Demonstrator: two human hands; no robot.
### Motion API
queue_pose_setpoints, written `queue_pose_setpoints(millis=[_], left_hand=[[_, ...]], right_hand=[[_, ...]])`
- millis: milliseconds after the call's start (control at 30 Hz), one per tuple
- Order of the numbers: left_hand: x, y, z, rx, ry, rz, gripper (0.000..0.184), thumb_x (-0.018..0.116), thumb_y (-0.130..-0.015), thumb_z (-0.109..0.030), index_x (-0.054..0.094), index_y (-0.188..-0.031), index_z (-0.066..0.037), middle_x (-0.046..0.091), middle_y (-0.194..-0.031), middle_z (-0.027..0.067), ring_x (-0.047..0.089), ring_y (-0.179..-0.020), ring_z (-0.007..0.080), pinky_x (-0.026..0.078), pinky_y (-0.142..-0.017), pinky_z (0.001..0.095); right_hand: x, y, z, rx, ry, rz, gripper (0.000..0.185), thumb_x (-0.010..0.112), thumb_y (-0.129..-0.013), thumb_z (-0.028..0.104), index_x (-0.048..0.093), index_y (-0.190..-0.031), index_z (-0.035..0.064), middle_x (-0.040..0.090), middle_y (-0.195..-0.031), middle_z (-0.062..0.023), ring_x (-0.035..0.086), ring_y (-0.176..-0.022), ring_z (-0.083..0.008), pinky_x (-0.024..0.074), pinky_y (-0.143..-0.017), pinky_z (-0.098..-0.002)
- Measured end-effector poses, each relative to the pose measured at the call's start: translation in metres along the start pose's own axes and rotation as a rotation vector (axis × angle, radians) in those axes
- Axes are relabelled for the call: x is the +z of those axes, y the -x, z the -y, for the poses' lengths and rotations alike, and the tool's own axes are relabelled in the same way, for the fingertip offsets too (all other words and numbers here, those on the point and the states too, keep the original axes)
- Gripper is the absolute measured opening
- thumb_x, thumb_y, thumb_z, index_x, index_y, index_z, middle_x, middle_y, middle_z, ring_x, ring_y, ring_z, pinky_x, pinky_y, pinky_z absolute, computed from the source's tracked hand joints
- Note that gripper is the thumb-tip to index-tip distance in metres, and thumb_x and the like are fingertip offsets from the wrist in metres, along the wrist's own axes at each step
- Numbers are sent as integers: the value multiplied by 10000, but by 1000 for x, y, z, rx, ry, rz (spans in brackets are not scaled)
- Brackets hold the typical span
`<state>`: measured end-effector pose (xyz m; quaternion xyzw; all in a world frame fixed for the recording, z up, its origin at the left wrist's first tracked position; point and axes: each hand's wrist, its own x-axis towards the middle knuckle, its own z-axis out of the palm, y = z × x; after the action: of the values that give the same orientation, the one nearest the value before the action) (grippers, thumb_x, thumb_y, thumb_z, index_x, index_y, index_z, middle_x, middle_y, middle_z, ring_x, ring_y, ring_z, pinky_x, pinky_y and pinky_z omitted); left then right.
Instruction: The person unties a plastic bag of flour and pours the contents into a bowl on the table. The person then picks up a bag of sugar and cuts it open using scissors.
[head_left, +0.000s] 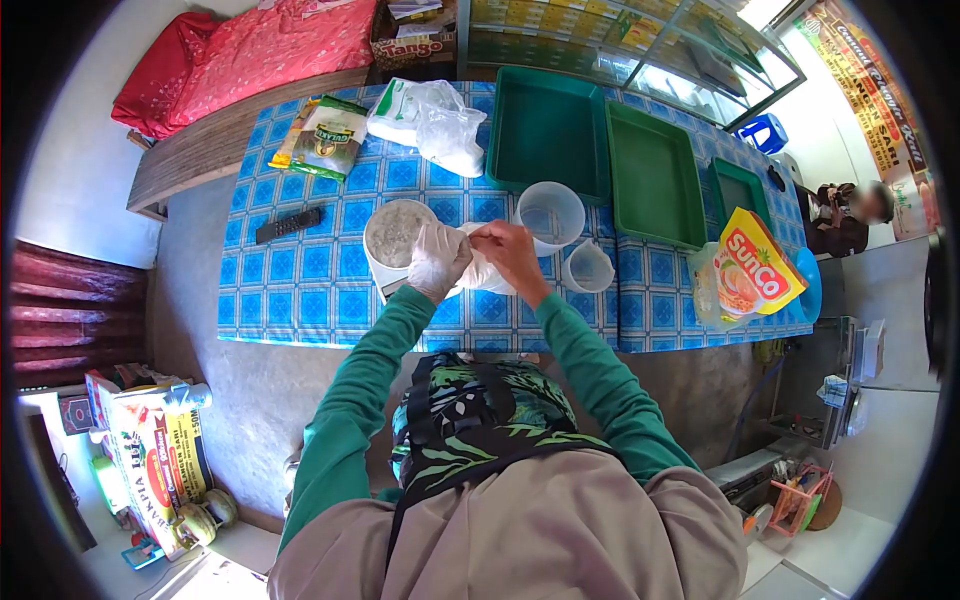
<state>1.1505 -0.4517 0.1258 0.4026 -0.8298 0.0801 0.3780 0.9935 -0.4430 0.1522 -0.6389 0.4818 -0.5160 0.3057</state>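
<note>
My left hand (441, 262), in a thin whitish glove, is closed at the edge of a white plastic bag (486, 275). Bare fingers of my right hand (508, 254) pinch the same bag's top from the other side. The bag sits between both hands; its contents are hidden. Just left of my gloved hand, a round tub (399, 233) holds a pale, powdery-looking substance. Beneath the tub, part of a white flat base (385, 278), perhaps a scale, shows. To the right of my bare hand stand a clear plastic container (551, 215) and a smaller clear measuring jug (589, 267).
A black remote (289, 225) and a Gulaku sugar packet (327, 137) lie on the left of the blue checked tablecloth (340, 310). Behind are white plastic bags (430, 120) and green trays (548, 135). A SunCo pouch (760, 267) stands right. Another person (845, 215) is at far right.
</note>
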Motion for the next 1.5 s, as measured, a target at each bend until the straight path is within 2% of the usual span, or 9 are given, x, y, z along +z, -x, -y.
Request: queue_pose_setpoints(millis=[67, 167, 367, 667, 900, 1000, 1067, 1167, 1500], left_hand=[[-2, 0, 2, 65, -39, 1, 100, 590, -704, -94, 498, -698, -54, 498, -677, 113, 500, -698, 300, 423, -635, 428], [-9, -2, 2, 70, 43, 80, 146, 612, -682, -36, 500, -774, -55, 504, -727, 114, 511, -698, 311, 436, -649, 431], [-6, -10, 10, 189, 6, 58, 146, 601, -712, -148, 485, -708, -60, 487, -694, 102, 474, -663, 286, 405, -609, 408], [1, 3, 3, 2, 52, -18, 190, 634, -650, -59, 507, -790, -34, 509, -731, 131, 505, -689, 347, 436, -661, 455], [5, 10, -16, -292, 88, -172, 138, 641, -665, -56, 527, -743, -67, 519, -678, 95, 511, -640, 306, 417, -587, 428], [3, 19, -19, -530, 280, -141, 107, 646, -712, -64, 564, -776, -91, 551, -691, 81, 547, -657, 297, 435, -603, 419], [-3, 15, -19, -460, 362, -119, 99, 641, -726, -59, 589, -807, -84, 575, -717, 86, 566, -689, 297, 451, -627, 414], [-7, 10, -13, -427, 399, -61, 95, 636, -733, -56, 603, -819, -76, 594, -741, 90, 573, -696, 290, 458, -640, 408], [-8, 9, -7, -337, 458, -19, 90, 639, -710, -36, 593, -780, -72, 588, -716, 73, 571, -667, 259, 461, -616, 378]], right_hand=[[-6, -12, 12, 459, -198, 246, 74, 639, -737, 47, 667, -740, -22, 616, -631, -55, 529, -508, -97, 389, -451, -223], [-14, -30, 12, 582, -236, 456, 113, 606, -697, 44, 652, -652, -48, 637, -612, -64, 566, -490, -94, 417, -416, -231], [-15, -56, -2, 474, -114, 728, 118, 636, -639, 93, 657, -621, -22, 613, -550, -69, 564, -477, -95, 418, -410, -245], [14, -37, -14, 203, 318, 316, 197, 701, -587, 211, 654, -617, 22, 637, -636, -153, 624, -578, -268, 492, -562, -355], [17, -24, -21, 88, 345, 265, 221, 707, -606, 231, 638, -631, 23, 642, -686, -163, 614, -640, -318, 482, -601, -400], [13, -21, -25, 62, 217, 255, 222, 698, -634, 215, 619, -629, 8, 631, -652, -129, 594, -576, -255, 465, -569, -370], [1, -22, -13, 369, -217, 310, 191, 664, -680, 171, 592, -626, 2, 568, -581, -52, 511, -512, -139, 400, -479, -296], [-7, -26, -4, 623, -309, 410, 114, 608, -760, 118, 577, -688, 36, 470, -613, 47, 409, -517, -23, 278, -435, -172], [-13, -26, -14, 626, -433, 458, 124, 593, -774, 103, 590, -700, 3, 530, -599, -20, 433, -442, -70, 319, -389, -212]])
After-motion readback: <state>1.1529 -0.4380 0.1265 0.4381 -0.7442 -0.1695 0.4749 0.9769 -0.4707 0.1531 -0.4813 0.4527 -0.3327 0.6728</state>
